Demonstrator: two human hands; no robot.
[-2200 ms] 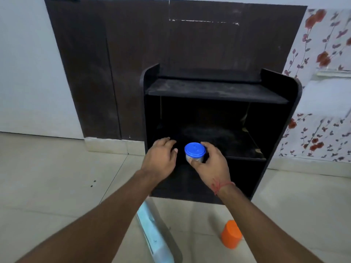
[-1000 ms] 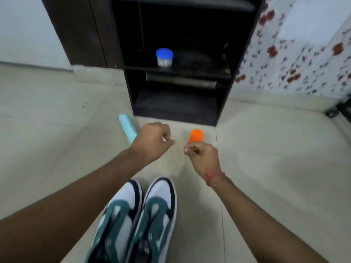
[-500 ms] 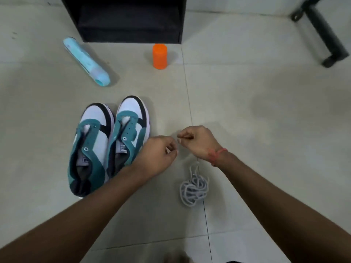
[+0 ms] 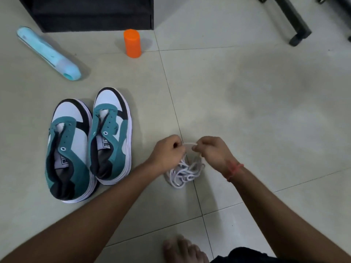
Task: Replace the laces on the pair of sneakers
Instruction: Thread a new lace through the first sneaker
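Two teal, white and black sneakers stand side by side on the tiled floor, toes pointing away from me, with bare eyelets: the left sneaker (image 4: 68, 149) and the right sneaker (image 4: 111, 135). To their right a tangled bundle of white laces (image 4: 185, 173) hangs down onto the floor. My left hand (image 4: 168, 150) and my right hand (image 4: 212, 150) each pinch the same lace, a short stretch of it pulled straight between them above the bundle. A red thread is tied around my right wrist.
An orange cylinder (image 4: 132, 43) stands near a black shelf unit (image 4: 91, 14) at the top. A light blue tube-shaped object (image 4: 49, 54) lies at the upper left. Black furniture legs (image 4: 292, 21) cross the upper right. My bare foot (image 4: 182, 249) shows at the bottom.
The view dropped from the shelf, where my right hand left a blue-lidded jar, to the floor. Both hands moved right of the sneakers and now stretch a lace between them.
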